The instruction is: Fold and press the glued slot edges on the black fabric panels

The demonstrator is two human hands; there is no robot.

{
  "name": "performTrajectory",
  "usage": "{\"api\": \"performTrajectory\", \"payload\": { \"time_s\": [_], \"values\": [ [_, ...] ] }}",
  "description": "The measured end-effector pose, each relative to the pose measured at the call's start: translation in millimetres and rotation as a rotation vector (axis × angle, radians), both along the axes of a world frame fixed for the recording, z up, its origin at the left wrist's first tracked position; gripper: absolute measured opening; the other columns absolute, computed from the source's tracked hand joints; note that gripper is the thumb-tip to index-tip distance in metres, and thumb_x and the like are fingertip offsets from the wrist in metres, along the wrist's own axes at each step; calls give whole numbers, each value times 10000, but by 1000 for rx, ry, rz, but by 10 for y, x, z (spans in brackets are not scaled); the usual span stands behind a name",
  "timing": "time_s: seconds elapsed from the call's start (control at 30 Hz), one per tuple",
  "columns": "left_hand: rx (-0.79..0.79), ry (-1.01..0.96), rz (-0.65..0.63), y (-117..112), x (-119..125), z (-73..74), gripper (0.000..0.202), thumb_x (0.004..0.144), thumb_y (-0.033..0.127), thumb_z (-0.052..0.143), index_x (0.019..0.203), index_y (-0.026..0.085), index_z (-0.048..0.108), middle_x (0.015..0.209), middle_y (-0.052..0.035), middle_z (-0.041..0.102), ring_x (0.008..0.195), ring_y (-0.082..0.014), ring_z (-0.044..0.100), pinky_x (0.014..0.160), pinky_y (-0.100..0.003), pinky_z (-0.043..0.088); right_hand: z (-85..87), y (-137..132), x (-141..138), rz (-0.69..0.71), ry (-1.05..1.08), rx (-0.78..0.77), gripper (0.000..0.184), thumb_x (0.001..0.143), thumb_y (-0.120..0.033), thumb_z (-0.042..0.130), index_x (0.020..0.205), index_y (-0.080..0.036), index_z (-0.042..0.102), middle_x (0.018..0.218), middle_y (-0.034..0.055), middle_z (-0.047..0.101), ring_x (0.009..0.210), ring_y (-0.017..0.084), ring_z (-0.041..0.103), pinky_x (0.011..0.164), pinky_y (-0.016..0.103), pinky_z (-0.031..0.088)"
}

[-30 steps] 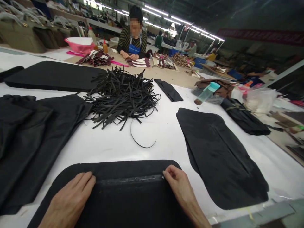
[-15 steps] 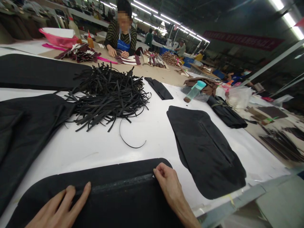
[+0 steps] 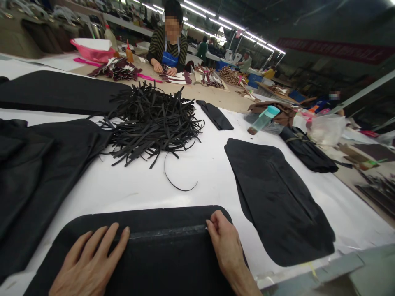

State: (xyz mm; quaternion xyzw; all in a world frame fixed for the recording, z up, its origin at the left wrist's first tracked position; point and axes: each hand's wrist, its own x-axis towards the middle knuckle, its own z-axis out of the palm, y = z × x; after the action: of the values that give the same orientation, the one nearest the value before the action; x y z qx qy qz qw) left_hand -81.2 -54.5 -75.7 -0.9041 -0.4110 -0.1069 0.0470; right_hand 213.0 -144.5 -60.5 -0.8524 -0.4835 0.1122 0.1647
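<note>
A black rounded-corner panel [image 3: 173,263] lies in front of me on the white table. Across its upper part runs a narrow, slightly shiny strip [image 3: 168,233]. My left hand [image 3: 92,259] rests flat on the panel with its fingers spread, the fingertips near the strip's left end. At the strip's right end my right hand [image 3: 226,242] is closed in a pinch. A tiny pale bit shows at its fingertips; what it grips is too small to tell.
A heap of black strips [image 3: 157,119] lies beyond the panel, with one loose curved strip [image 3: 177,187] nearer. Stacked black pieces [image 3: 277,197] lie right, black fabric [image 3: 37,164] left. A bottle with a turquoise lid [image 3: 262,119] lies behind. Across the table sits a co-worker [image 3: 168,45].
The view has shifted slightly, so most things appear further right. My left hand now lies flatter and shows more fully. My right hand stays pinched at the strip's right end.
</note>
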Motion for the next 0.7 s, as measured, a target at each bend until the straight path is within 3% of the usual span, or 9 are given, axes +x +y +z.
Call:
{"api": "performTrajectory", "payload": {
  "time_s": [0.1,0.17,0.27,0.47,0.6,0.7],
  "values": [
    [21,16,-39,1,86,70,492,712,0,361,1059,168,667,1101,-101,659,1032,-252,558,930,-396,423,-12,-2,-6,205,-245,63,121,878,-136,407,820,-198,493,810,31,530,614,163,496,522,270,346],
    [56,27,-75,4,108,90,496,684,0,363,1020,168,685,1065,-72,680,990,-211,580,892,-322,448,-4,10,-3,431,-374,118,217,828,-32,392,893,-175,542,892,65,553,707,193,521,597,296,400],
    [93,39,-89,-3,97,81,495,664,2,367,1001,158,693,1063,-69,682,985,-203,584,884,-305,453,19,22,10,660,-443,187,324,755,35,423,992,-128,574,939,93,574,811,227,523,721,348,445],
    [98,152,-115,-5,79,99,505,669,-15,400,1069,151,661,1091,-79,659,998,-234,568,900,-336,470,71,-15,-80,691,-606,83,470,653,48,467,1090,-78,585,922,128,590,801,248,546,684,355,505],
    [91,304,-148,7,137,253,602,672,-69,406,1198,175,568,1036,-79,648,940,-219,586,846,-330,504,130,36,-299,688,-848,-64,737,651,3,499,1349,-215,406,775,105,594,614,231,560,484,334,489],
    [88,401,-161,-16,224,349,721,671,-95,415,1303,250,452,953,-65,633,866,-210,603,788,-333,520,175,101,-453,706,-992,-169,809,655,-42,529,1397,-288,322,714,112,603,539,241,560,407,314,442]
  ]
}}
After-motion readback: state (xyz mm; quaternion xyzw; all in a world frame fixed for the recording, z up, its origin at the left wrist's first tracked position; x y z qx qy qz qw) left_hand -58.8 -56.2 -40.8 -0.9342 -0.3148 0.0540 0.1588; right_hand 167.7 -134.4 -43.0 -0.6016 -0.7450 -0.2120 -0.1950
